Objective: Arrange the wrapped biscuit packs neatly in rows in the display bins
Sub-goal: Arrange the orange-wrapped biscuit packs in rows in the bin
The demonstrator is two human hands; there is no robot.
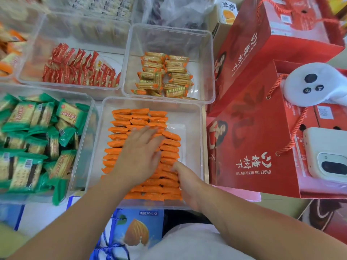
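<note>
**Both hands on the orange biscuit packs in the near bin**

Nearest the camera, two bare forearms reach forward into the clear plastic bin (195, 139) in front of the person. The left hand (139, 156) lies flat and open, fingers spread, pressing on the middle of the orange biscuit packs (120, 128) without gripping any. The right hand (187, 182) rests at the near right edge of the same packs, thumb pointing up along them; its fingers curl out of sight, so whether it grips a pack cannot be told.

The packs are small, glossy orange wrappers with crimped ends, laid crosswise in three overlapping rows that run from the far wall to the near wall, filling the bin's left and middle and leaving its right strip bare.

To the far left, a bin holds green-wrapped cracker packs (39, 139) in a loose heap. Behind it, red-wrapped packs (78, 68) stand in leaning rows. Right of those, a bin holds clear-wrapped stick biscuits with orange ends (165, 76), roughly stacked. Furthest right stand red gift bags (262, 147).
</note>
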